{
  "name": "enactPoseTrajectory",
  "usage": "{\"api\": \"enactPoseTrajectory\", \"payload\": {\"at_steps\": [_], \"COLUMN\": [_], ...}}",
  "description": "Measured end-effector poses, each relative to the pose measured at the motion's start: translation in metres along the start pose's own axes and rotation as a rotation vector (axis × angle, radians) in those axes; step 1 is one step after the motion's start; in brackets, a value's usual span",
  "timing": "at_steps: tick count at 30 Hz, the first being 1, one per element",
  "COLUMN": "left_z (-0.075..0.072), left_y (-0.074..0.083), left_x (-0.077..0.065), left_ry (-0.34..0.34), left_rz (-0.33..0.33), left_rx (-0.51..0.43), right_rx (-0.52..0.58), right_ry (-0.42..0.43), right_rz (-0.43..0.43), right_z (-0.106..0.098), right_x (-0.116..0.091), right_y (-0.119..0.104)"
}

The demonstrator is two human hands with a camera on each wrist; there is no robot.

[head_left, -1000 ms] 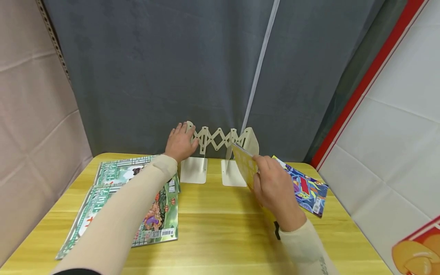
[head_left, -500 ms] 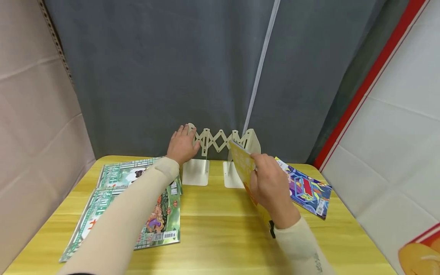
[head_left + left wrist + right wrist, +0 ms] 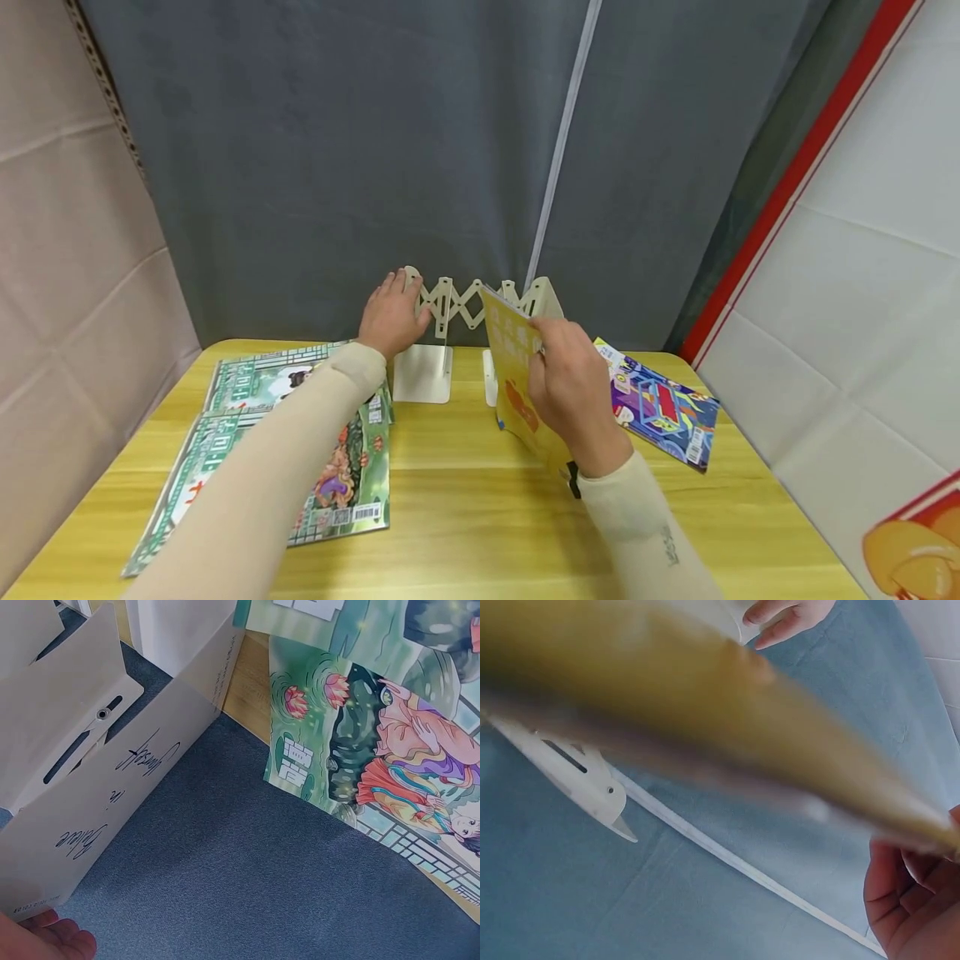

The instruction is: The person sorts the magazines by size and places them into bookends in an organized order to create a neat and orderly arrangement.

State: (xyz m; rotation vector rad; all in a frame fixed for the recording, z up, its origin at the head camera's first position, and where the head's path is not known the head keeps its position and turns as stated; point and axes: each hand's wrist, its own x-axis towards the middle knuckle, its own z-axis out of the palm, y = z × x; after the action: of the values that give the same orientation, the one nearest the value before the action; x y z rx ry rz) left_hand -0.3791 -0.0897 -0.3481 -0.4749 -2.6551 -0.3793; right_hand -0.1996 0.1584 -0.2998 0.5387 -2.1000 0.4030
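Observation:
In the head view, my left hand [image 3: 392, 315] holds the left end of a cream expandable bookend [image 3: 422, 375] with a lattice of crossed bars. The left wrist view shows fingertips [image 3: 71, 941] at the edge of its end panel [image 3: 120, 787], which carries handwriting-style lettering. My right hand [image 3: 573, 379] pinches a thin yellow magazine [image 3: 517, 375], held upright and slanted in front of the bookend's right side. It hides part of the right base plate. In the right wrist view the blurred magazine [image 3: 705, 712] crosses the frame, with curled fingers at its edge.
Two green illustrated magazines [image 3: 348, 475] overlap on the wooden table [image 3: 442, 508] at left, partly under my left forearm. A purple-blue magazine [image 3: 667, 408] lies at right. A dark grey curtain [image 3: 337, 167] hangs behind the table.
My right hand has moved left with the yellow magazine, which now covers more of the right base plate and shows more of its cover. The left hand stays on the bookend.

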Motion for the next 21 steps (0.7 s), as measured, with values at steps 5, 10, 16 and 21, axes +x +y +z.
{"api": "enactPoseTrajectory", "payload": {"at_steps": [5,10,16,21], "left_z": [0.0,0.001,0.001,-0.001], "left_y": [0.001,0.002,0.001,0.001], "left_x": [-0.001,0.0,-0.001,-0.002], "left_ry": [-0.011,-0.015,-0.002,-0.016], "left_rz": [-0.002,0.006,0.005,0.007], "left_rx": [0.001,0.004,0.007,0.011], "right_rx": [0.037,0.049,0.074,0.09], "right_ry": [0.035,0.075,0.107,0.12], "right_rz": [0.011,0.007,0.01,0.023], "right_z": [0.005,0.011,0.019,0.021], "right_x": [0.002,0.003,0.004,0.006], "right_y": [-0.003,-0.002,-0.001,-0.003]}}
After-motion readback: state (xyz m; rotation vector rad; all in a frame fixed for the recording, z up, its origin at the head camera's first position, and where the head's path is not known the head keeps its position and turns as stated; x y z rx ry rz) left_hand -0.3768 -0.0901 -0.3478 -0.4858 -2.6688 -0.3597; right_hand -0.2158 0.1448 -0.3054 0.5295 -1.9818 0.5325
